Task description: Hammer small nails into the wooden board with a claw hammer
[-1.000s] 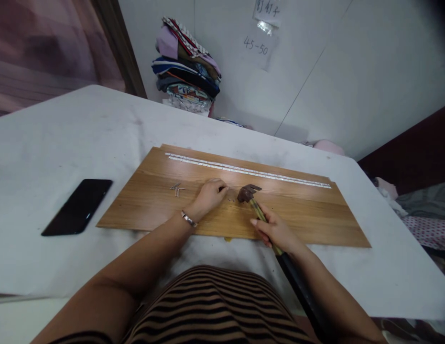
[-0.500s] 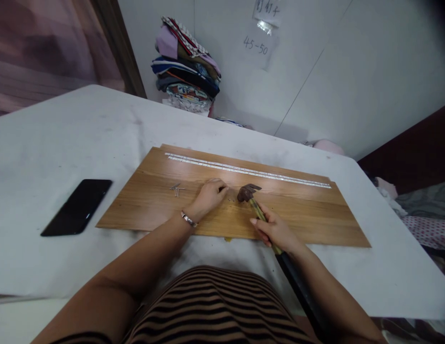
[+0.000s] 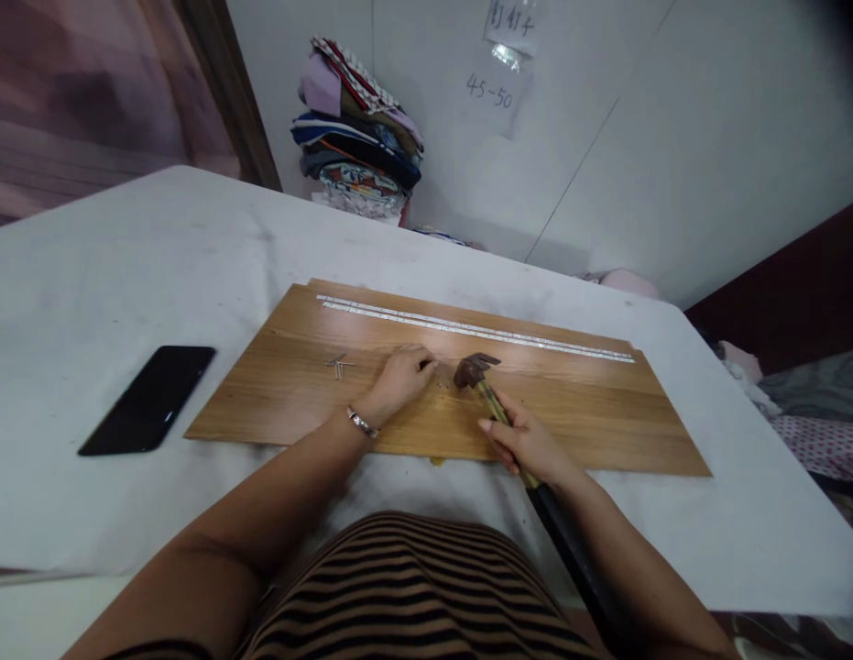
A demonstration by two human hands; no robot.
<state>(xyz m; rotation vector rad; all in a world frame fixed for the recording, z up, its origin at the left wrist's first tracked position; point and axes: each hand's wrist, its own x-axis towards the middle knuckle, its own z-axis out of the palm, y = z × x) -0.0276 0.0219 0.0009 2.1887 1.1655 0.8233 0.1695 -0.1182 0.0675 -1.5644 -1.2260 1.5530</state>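
A wooden board (image 3: 275, 385) lies across the white table. My left hand (image 3: 402, 374) rests on its middle, thumb and fingers pinched together; whatever they hold is too small to make out. My right hand (image 3: 523, 438) grips a claw hammer (image 3: 496, 408) by its yellow and black handle. The rusty hammer head is just right of my left fingertips, at or just above the wood. Tiny metal bits show on the board between them. Several loose nails (image 3: 339, 365) lie in a small pile left of my left hand.
Two white measuring strips (image 3: 467, 328) run along the board's far side. A black phone (image 3: 147, 399) lies on the white table (image 3: 213, 229) at the left. Folded clothes (image 3: 361, 128) are stacked beyond the far edge, against the wall. Patterned fabrics (image 3: 811, 440) are at the right.
The hammer head has shifted very slightly to the left. Both hands otherwise keep nearly the same place and grip.
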